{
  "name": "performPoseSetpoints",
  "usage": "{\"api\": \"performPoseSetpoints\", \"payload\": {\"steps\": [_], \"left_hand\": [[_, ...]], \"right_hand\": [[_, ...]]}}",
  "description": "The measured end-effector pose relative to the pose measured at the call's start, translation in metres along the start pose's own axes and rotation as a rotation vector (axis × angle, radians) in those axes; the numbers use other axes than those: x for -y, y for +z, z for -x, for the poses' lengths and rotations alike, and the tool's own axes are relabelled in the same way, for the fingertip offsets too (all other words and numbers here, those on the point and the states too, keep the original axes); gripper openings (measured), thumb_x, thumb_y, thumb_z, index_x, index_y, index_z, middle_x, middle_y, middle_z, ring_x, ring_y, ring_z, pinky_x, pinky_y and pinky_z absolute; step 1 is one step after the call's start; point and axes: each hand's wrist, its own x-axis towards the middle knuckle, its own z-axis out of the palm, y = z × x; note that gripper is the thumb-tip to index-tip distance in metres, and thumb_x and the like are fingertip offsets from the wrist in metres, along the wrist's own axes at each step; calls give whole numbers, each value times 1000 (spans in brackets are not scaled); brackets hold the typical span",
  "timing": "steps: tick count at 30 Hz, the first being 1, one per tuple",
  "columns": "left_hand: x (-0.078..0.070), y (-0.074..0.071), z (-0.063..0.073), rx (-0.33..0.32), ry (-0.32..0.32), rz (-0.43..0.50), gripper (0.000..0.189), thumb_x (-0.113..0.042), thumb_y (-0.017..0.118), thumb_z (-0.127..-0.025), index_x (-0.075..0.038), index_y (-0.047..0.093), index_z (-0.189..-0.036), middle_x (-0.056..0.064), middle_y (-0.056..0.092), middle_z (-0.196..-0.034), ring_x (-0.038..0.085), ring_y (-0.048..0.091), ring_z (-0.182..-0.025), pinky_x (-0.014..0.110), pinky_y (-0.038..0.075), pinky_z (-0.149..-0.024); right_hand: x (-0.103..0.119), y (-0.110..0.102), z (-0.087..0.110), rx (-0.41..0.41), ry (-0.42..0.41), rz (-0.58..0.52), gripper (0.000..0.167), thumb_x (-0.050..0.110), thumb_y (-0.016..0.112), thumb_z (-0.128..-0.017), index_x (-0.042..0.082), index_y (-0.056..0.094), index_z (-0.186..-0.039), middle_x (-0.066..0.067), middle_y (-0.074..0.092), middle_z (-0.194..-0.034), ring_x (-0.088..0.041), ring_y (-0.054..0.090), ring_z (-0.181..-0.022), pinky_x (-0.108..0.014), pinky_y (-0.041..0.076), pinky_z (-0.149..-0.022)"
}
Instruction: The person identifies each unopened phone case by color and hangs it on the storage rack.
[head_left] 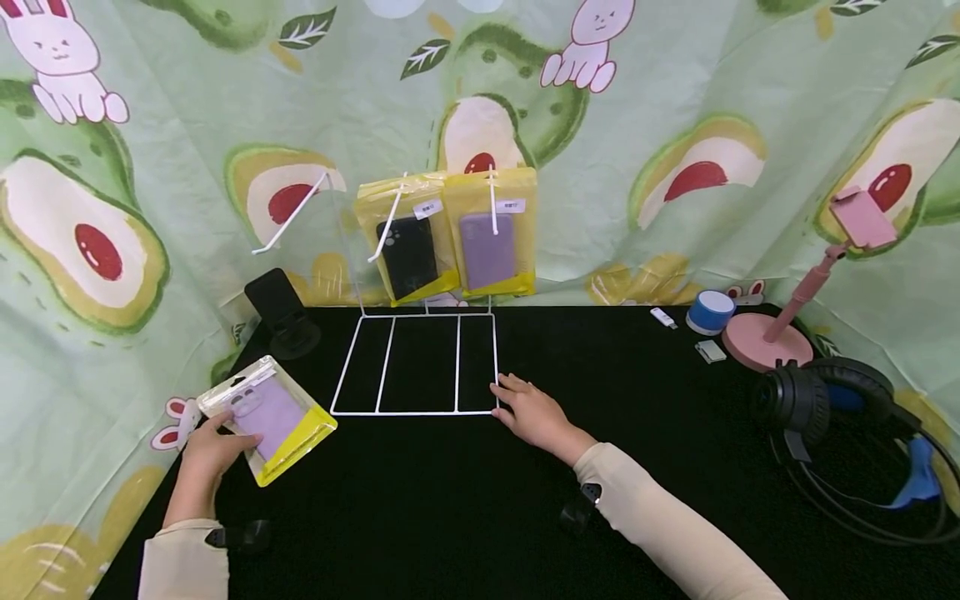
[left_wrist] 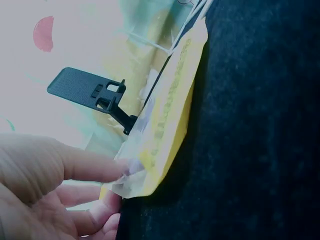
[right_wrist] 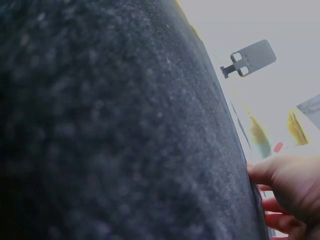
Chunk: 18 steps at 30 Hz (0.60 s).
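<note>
My left hand [head_left: 212, 458] pinches a clear-and-yellow pouch [head_left: 318, 425] between thumb and fingers, at the left of the black table. Inside the pouch is a lilac phone case [head_left: 272, 417]. In the left wrist view the thumb lies over the pouch's edge [left_wrist: 172, 115], fingers behind. My right hand [head_left: 538, 414] rests at the near right corner of a white wire display rack [head_left: 420, 413], fingers extended across its side rail. From the rack's prongs hang two similar pouches, one with a black phone case [head_left: 408, 258], one with a purple phone case [head_left: 487, 250]; the left prong [head_left: 292, 214] carries nothing.
A black phone stand [head_left: 281, 308] is behind the held pouch. At the right are a pink phone stand [head_left: 795, 312], black headphones [head_left: 810, 408] with a cable, a blue-and-white round container [head_left: 710, 312] and two small items. A patterned curtain [head_left: 585, 200] surrounds the table.
</note>
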Motion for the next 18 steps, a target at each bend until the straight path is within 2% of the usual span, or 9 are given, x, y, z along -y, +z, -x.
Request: {"api": "performPoseSetpoints", "payload": {"steps": [3, 4, 6, 7, 9, 11, 15, 18], "left_hand": [[-3, 3, 1, -50, 0, 56, 77, -7, 64, -83, 12, 21, -143, 42, 22, -140, 49, 29, -123, 56, 27, -105], [-4, 3, 2, -64, 10, 63, 75, -5, 64, -82, 12, 23, -143, 41, 31, -136, 46, 37, -118, 53, 34, -100], [-6, 3, 7, -89, 43, 58, 72, -3, 63, -81, 12, 27, -142, 37, 48, -115, 38, 48, -98, 45, 46, -84], [-8, 2, 11, -97, 67, 43, 71, -2, 63, -80, 12, 30, -141, 32, 53, -102, 33, 50, -87, 40, 48, -74], [-15, -3, 22, -98, 142, -20, 69, -2, 64, -78, 13, 34, -139, 18, 52, -81, 22, 48, -69, 30, 42, -57], [-25, -8, 36, -84, 229, -97, 66, -2, 64, -78, 15, 37, -135, 7, 46, -73, 15, 41, -60, 27, 35, -49], [-52, -18, 67, -49, 396, -238, 60, -2, 65, -80, 18, 41, -131, 6, 47, -74, 12, 39, -58, 25, 33, -48], [-71, -21, 91, -61, 493, -262, 57, -2, 66, -82, 15, 43, -131, 6, 50, -76, 8, 42, -60, 23, 36, -49]], "right_hand": [[-2, 0, 0, -13, -2, -1, 44, 27, 59, -94, 6, 55, -133, -15, 43, -144, -30, 39, -133, -47, 33, -106], [-2, 1, 0, -14, -3, -2, 44, 27, 59, -94, 6, 55, -133, -15, 44, -144, -30, 39, -133, -47, 33, -106], [-2, 2, 0, -15, -7, -2, 44, 27, 59, -94, 6, 54, -133, -15, 43, -144, -30, 39, -133, -47, 33, -106], [-3, 2, 0, -14, -11, -2, 44, 27, 59, -95, 6, 54, -133, -15, 43, -144, -30, 39, -133, -47, 33, -106], [-3, 3, 0, -10, -16, 3, 44, 27, 58, -95, 6, 54, -133, -15, 43, -144, -30, 39, -133, -47, 33, -106], [-3, 4, 1, -12, -18, 13, 44, 27, 58, -95, 6, 54, -133, -15, 43, -144, -30, 39, -133, -47, 33, -106], [-3, 3, 2, -28, -29, 2, 44, 26, 59, -94, 5, 55, -132, -16, 45, -142, -31, 41, -132, -47, 34, -106], [-2, 2, 3, -39, -42, -11, 43, 24, 60, -94, 3, 56, -131, -17, 46, -141, -32, 41, -132, -48, 34, -105]]}}
